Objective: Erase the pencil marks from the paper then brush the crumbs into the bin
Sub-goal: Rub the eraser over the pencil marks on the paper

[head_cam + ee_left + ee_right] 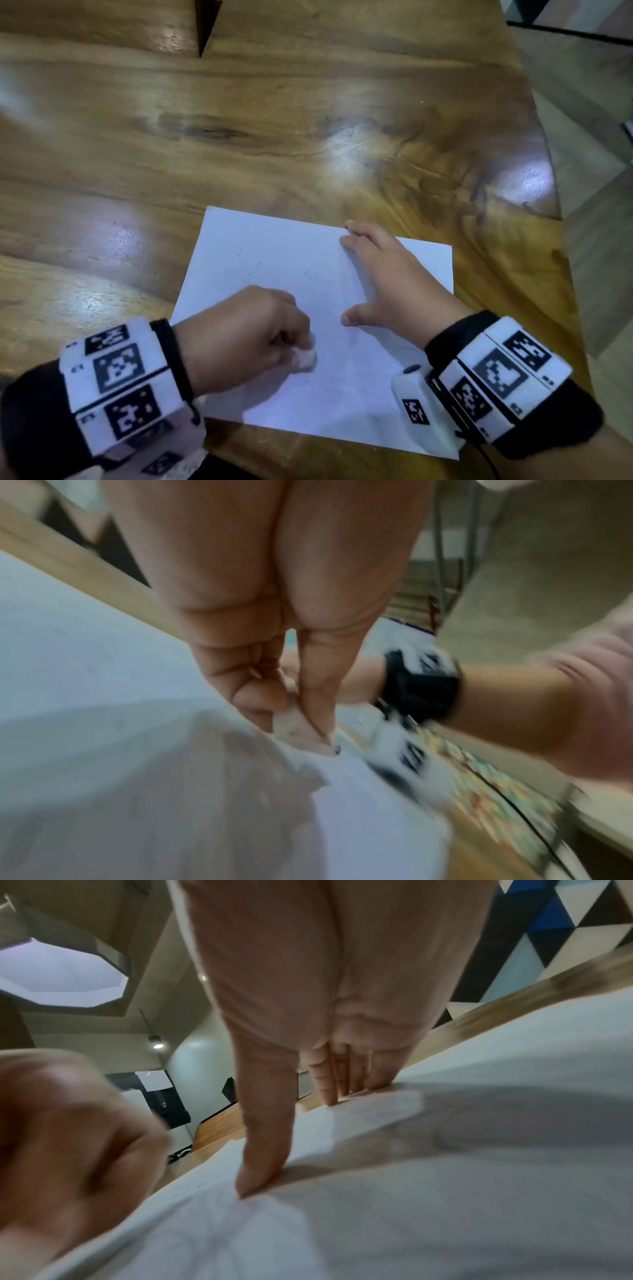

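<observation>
left hand grip – pinching eraser on paper | right hand grip – wide, flat, pressing paper near bench right edge

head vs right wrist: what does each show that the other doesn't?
Head only: the whole paper on the wooden table, the eraser pinched by the left hand, and both wrist rigs.
Right wrist only: the underside of the right hand, its thumb and fingertips pressing on the sheet, plus ceiling and a patterned wall.
Both: the right hand open on the paper, and the left hand's knuckles.
</observation>
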`<state>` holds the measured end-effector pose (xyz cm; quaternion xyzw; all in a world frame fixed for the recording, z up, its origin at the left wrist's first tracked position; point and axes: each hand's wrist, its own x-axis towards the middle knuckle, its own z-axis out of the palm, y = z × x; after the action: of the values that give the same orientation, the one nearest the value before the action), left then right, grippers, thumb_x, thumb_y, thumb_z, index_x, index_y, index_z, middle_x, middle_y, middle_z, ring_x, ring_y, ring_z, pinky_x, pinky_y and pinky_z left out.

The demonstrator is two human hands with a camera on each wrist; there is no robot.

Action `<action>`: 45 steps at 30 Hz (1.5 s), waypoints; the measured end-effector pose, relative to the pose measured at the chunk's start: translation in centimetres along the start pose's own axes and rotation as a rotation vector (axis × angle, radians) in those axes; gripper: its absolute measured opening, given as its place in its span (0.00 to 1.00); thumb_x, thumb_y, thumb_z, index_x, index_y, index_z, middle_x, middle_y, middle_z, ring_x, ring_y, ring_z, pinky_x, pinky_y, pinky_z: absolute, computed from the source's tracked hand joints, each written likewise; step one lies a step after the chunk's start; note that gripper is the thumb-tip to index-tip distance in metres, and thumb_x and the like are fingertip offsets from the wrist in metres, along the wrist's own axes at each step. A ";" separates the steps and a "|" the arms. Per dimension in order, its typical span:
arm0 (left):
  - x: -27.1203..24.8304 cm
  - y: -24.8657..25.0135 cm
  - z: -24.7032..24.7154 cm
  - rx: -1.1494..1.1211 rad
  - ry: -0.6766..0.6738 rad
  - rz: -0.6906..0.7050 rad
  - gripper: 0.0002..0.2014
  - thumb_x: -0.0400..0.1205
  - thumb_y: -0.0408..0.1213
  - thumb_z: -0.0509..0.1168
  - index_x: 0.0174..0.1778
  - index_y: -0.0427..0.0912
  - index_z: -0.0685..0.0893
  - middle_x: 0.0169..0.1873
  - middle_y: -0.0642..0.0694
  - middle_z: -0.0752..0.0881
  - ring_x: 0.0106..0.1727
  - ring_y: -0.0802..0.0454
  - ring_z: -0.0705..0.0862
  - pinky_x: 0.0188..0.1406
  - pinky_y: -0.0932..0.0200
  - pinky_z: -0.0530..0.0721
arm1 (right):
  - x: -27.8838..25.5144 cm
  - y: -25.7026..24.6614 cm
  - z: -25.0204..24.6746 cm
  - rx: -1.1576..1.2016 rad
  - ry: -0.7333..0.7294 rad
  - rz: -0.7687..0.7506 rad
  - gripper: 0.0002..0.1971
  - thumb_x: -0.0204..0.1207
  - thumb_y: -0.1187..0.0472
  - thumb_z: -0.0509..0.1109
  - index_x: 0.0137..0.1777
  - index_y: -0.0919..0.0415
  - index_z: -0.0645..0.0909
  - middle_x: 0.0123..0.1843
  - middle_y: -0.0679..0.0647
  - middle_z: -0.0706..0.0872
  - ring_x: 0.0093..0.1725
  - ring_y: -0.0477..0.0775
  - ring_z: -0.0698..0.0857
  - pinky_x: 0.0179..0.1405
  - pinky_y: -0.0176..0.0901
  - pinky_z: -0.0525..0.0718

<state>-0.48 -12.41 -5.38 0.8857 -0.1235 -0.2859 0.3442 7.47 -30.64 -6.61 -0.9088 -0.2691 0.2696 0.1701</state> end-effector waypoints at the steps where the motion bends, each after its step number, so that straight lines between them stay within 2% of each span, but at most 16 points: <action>1: 0.6 -0.2 -1.0 0.013 0.103 -0.025 0.10 0.65 0.46 0.67 0.40 0.51 0.87 0.31 0.60 0.79 0.32 0.70 0.77 0.35 0.78 0.71 | -0.2 0.2 0.0 -0.020 0.005 -0.005 0.51 0.60 0.51 0.83 0.81 0.53 0.58 0.81 0.43 0.51 0.78 0.44 0.54 0.69 0.30 0.59; 5: 3.9 -0.2 -4.4 0.083 0.399 -0.136 0.06 0.69 0.36 0.74 0.41 0.44 0.88 0.25 0.56 0.80 0.27 0.62 0.76 0.32 0.75 0.71 | -0.5 0.2 -0.2 -0.079 0.038 -0.001 0.51 0.59 0.47 0.82 0.80 0.47 0.59 0.78 0.42 0.56 0.72 0.46 0.57 0.72 0.37 0.62; 8: 6.8 0.5 -5.4 0.116 0.463 -0.142 0.07 0.69 0.36 0.74 0.41 0.41 0.88 0.23 0.55 0.77 0.25 0.57 0.74 0.26 0.78 0.68 | -0.4 0.2 -0.2 -0.084 0.024 -0.002 0.52 0.59 0.45 0.82 0.81 0.46 0.57 0.77 0.41 0.57 0.71 0.47 0.57 0.72 0.37 0.63; 12: 8.2 0.9 -5.0 0.185 0.459 -0.145 0.06 0.71 0.37 0.72 0.41 0.39 0.88 0.33 0.48 0.84 0.36 0.51 0.79 0.27 0.72 0.69 | -0.5 0.4 -0.3 -0.099 0.014 -0.007 0.52 0.60 0.44 0.81 0.82 0.46 0.55 0.76 0.41 0.57 0.69 0.47 0.58 0.71 0.37 0.63; 17: 6.6 0.4 -4.0 0.215 0.219 -0.093 0.04 0.68 0.37 0.74 0.36 0.43 0.88 0.29 0.51 0.82 0.31 0.54 0.75 0.27 0.76 0.66 | -0.4 0.5 -0.3 -0.094 0.013 -0.011 0.52 0.60 0.45 0.81 0.82 0.46 0.55 0.76 0.41 0.58 0.67 0.46 0.57 0.70 0.37 0.64; 19: 7.0 0.6 -4.4 0.219 0.261 -0.110 0.04 0.69 0.36 0.73 0.38 0.43 0.87 0.30 0.51 0.81 0.35 0.51 0.78 0.29 0.63 0.69 | -0.4 0.5 -0.3 -0.105 0.013 -0.018 0.52 0.61 0.44 0.81 0.82 0.46 0.55 0.76 0.41 0.58 0.68 0.47 0.58 0.70 0.38 0.64; 22: 7.7 0.8 -5.0 0.228 0.438 -0.140 0.06 0.72 0.35 0.71 0.42 0.39 0.86 0.33 0.47 0.81 0.38 0.48 0.77 0.34 0.63 0.68 | -0.5 0.5 -0.2 -0.111 0.022 -0.024 0.52 0.60 0.44 0.80 0.82 0.47 0.55 0.76 0.42 0.59 0.67 0.47 0.58 0.70 0.38 0.65; 25: 7.1 0.8 -4.6 0.269 0.297 -0.124 0.03 0.72 0.35 0.70 0.38 0.40 0.85 0.28 0.51 0.80 0.31 0.51 0.76 0.30 0.64 0.70 | -0.3 0.6 -0.1 -0.120 0.021 -0.027 0.52 0.61 0.43 0.80 0.82 0.46 0.54 0.75 0.42 0.59 0.65 0.46 0.57 0.69 0.38 0.64; 27: 6.9 0.7 -4.6 0.275 0.247 -0.116 0.01 0.71 0.33 0.70 0.37 0.43 0.86 0.25 0.56 0.79 0.29 0.54 0.75 0.26 0.74 0.67 | -0.4 0.7 -0.2 -0.118 0.020 -0.024 0.52 0.61 0.43 0.80 0.82 0.46 0.54 0.75 0.42 0.59 0.66 0.46 0.57 0.69 0.38 0.64; 30: 7.5 0.7 -4.9 0.241 0.372 -0.138 0.03 0.72 0.33 0.70 0.40 0.40 0.86 0.32 0.48 0.82 0.37 0.49 0.77 0.33 0.63 0.72 | -0.5 0.6 -0.2 -0.115 0.018 -0.022 0.52 0.61 0.43 0.80 0.82 0.46 0.54 0.75 0.42 0.59 0.68 0.47 0.58 0.70 0.39 0.65; 32: 7.7 0.7 -4.8 0.237 0.409 -0.148 0.04 0.73 0.34 0.70 0.40 0.39 0.85 0.34 0.47 0.81 0.38 0.49 0.77 0.36 0.62 0.71 | -0.4 0.6 -0.2 -0.112 0.023 -0.021 0.52 0.61 0.43 0.80 0.82 0.46 0.55 0.75 0.42 0.59 0.68 0.47 0.58 0.70 0.40 0.66; 35: 6.8 0.5 -4.2 0.237 0.271 -0.127 0.02 0.71 0.35 0.71 0.36 0.41 0.85 0.30 0.49 0.81 0.34 0.50 0.76 0.30 0.64 0.70 | -0.3 0.6 -0.1 -0.115 0.025 -0.019 0.52 0.60 0.43 0.80 0.82 0.46 0.55 0.75 0.42 0.59 0.68 0.47 0.58 0.71 0.39 0.65; 37: 6.3 0.5 -4.1 0.236 0.179 -0.125 0.02 0.70 0.36 0.72 0.34 0.44 0.86 0.25 0.55 0.78 0.29 0.55 0.75 0.26 0.74 0.67 | -0.4 0.6 -0.1 -0.105 0.025 -0.015 0.52 0.60 0.44 0.80 0.82 0.46 0.55 0.76 0.42 0.59 0.68 0.47 0.58 0.71 0.39 0.65; 40: 7.4 0.9 -4.8 0.253 0.287 -0.138 0.02 0.71 0.33 0.70 0.37 0.43 0.85 0.28 0.51 0.80 0.34 0.49 0.78 0.28 0.63 0.70 | -0.5 0.6 -0.2 -0.107 0.022 -0.018 0.52 0.61 0.44 0.81 0.82 0.47 0.55 0.75 0.43 0.60 0.68 0.48 0.59 0.70 0.40 0.66; 42: 8.1 1.3 -4.9 0.264 0.380 -0.146 0.03 0.73 0.33 0.70 0.40 0.39 0.85 0.31 0.48 0.80 0.37 0.49 0.76 0.33 0.62 0.68 | -0.5 0.5 -0.2 -0.105 0.023 -0.018 0.52 0.61 0.44 0.81 0.82 0.47 0.55 0.75 0.43 0.60 0.69 0.48 0.59 0.70 0.40 0.66; 45: 7.2 1.2 -3.9 0.257 0.295 -0.109 0.02 0.72 0.35 0.70 0.35 0.43 0.83 0.27 0.51 0.79 0.33 0.50 0.75 0.26 0.64 0.66 | -0.4 0.5 -0.2 -0.090 0.021 -0.010 0.52 0.61 0.45 0.81 0.82 0.47 0.55 0.76 0.42 0.60 0.69 0.47 0.58 0.71 0.40 0.65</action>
<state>7.64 -14.20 -5.26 0.9601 -0.0590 -0.1530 0.2264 7.51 -31.32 -6.48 -0.9170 -0.2838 0.2467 0.1332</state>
